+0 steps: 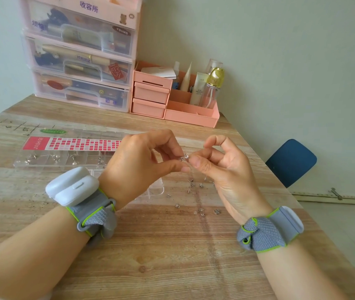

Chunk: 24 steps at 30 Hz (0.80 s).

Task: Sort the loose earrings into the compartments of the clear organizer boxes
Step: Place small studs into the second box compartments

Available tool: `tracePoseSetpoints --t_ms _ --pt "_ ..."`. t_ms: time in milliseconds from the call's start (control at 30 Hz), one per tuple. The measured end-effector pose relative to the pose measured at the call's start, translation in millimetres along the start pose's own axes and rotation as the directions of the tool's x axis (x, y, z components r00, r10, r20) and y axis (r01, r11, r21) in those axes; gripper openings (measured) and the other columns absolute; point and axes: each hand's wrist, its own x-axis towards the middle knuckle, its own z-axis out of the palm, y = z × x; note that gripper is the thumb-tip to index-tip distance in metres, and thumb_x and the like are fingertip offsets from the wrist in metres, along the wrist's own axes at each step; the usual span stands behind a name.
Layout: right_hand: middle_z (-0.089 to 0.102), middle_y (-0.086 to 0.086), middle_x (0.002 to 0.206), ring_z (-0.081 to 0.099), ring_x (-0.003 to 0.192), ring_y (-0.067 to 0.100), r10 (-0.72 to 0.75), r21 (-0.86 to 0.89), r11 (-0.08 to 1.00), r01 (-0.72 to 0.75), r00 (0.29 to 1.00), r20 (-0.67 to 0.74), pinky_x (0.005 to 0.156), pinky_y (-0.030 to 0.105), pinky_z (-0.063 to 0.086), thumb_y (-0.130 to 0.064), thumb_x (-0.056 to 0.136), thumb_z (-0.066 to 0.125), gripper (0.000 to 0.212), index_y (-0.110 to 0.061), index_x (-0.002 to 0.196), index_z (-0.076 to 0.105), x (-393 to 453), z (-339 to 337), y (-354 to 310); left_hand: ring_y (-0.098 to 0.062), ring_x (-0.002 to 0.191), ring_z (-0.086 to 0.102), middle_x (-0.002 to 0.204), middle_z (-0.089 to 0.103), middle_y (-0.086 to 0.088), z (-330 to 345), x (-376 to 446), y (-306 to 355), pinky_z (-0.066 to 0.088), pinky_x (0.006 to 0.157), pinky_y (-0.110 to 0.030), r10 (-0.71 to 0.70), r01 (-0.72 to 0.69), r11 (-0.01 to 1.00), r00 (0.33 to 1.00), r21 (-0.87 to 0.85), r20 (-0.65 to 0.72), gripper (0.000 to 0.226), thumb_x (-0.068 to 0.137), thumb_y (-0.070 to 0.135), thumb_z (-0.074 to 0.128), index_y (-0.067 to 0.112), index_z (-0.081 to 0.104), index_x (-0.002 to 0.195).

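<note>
While both hands met above the wooden tabletop [172, 256], the left hand [141, 161] and the right hand [222, 167] each pinched the same small silver earring [184, 157] between thumb and fingertips. More loose earrings [198, 198] lay scattered below the right hand, beside a clear organizer box [150, 189]. A second organizer box [64, 156], farther left, held several earrings in its compartments.

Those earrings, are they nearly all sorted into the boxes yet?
Not yet. Several compartments of the clear organizer box with the red label already hold earrings. The left hand and right hand are together pinching one small earring above the table. More than a dozen loose earrings still lie scattered on the wooden table, beside a second clear box, so plenty remains.
</note>
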Motion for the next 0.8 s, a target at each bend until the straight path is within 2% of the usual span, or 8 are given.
tracePoseSetpoints --t_ms 100,233,367,467,533,600,700,800 --pt "0.065 -0.004 0.064 0.061 0.065 0.008 0.007 -0.012 1.0 -0.006 1.0 0.022 0.066 0.016 0.049 -0.007 0.066 0.068 0.03 -0.015 0.088 0.048 -1 1 0 -0.002 0.065 0.061 0.074 0.067 0.012 0 0 0 0.047 0.058 -0.014 0.009 -0.009 1.0 1.0 -0.014 0.005 0.024 0.057 0.041 0.068 0.021 0.061 0.068" --pt "0.065 -0.004 0.068 0.058 0.065 0.009 0.019 -0.027 0.999 -0.017 0.998 0.061 0.065 0.016 0.047 -0.005 0.071 0.066 0.028 -0.015 0.09 0.048 -2 2 0 -0.002 0.067 0.06 0.066 0.065 0.012 -2 0 1 0.047 0.062 -0.014 0.006 -0.008 0.999 0.999 0.031 0.052 0.028 0.055 0.043 0.068 0.022 0.061 0.072" --pt "0.065 -0.004 0.069 0.054 0.067 0.011 0.022 -0.045 0.999 -0.019 0.999 0.05 0.064 0.015 0.046 -0.008 0.069 0.067 0.031 -0.016 0.091 0.047 -1 1 -1 0.006 0.078 0.059 0.076 0.064 0.017 -19 6 1 0.047 0.072 -0.009 -0.093 0.056 0.976 0.981 0.208 0.173 0.036 0.055 0.05 0.06 0.032 0.057 0.086" --pt "0.064 -0.004 0.071 0.048 0.071 0.019 0.037 -0.1 0.995 -0.03 0.997 0.063 0.065 0.019 0.044 0.001 0.076 0.065 0.03 -0.016 0.091 0.046 -1 0 1 0.011 0.079 0.056 0.084 0.061 0.021 -38 8 -2 0.046 0.072 -0.007 -0.173 0.04 0.921 0.934 0.388 0.314 0.035 0.058 0.056 0.057 0.036 0.058 0.087" --pt "0.064 -0.004 0.071 0.044 0.072 0.022 0.035 -0.154 0.988 -0.022 0.996 0.083 0.067 0.025 0.041 0.004 0.078 0.064 0.03 -0.016 0.09 0.046 -1 2 2 0.011 0.083 0.052 0.09 0.056 0.025 -46 4 -3 0.041 0.073 -0.005 -0.229 -0.015 0.87 0.874 0.493 0.43 0.043 0.06 0.06 0.057 0.036 0.058 0.096" --pt "0.065 -0.004 0.07 0.041 0.07 0.021 0.031 -0.225 0.974 -0.004 0.993 0.116 0.066 0.026 0.037 0.002 0.079 0.066 0.03 -0.017 0.089 0.046 -1 5 1 0.008 0.087 0.049 0.095 0.051 0.027 -45 0 -3 0.039 0.079 -0.007 -0.277 -0.056 0.827 0.825 0.56 0.492 0.052 0.06 0.063 0.058 0.036 0.056 0.105" --pt "0.064 -0.005 0.072 0.037 0.064 0.019 0.029 -0.326 0.945 0.024 0.987 0.156 0.061 0.021 0.036 -0.002 0.079 0.068 0.03 -0.02 0.087 0.046 -1 9 0 0.003 0.09 0.05 0.1 0.056 0.022 -41 -4 -7 0.044 0.088 -0.018 -0.244 -0.112 0.786 0.848 0.609 0.471 0.044 0.07 0.059 0.059 0.033 0.058 0.106" --pt "0.064 -0.005 0.073 0.036 0.062 0.015 0.032 -0.401 0.915 0.043 0.983 0.18 0.06 0.019 0.036 -0.003 0.078 0.07 0.031 -0.021 0.083 0.046 -3 10 0 0.005 0.083 0.055 0.095 0.064 0.02 -41 -4 -10 0.05 0.086 -0.025 -0.193 -0.102 0.791 0.894 0.604 0.404 0.025 0.079 0.049 0.057 0.033 0.065 0.097"
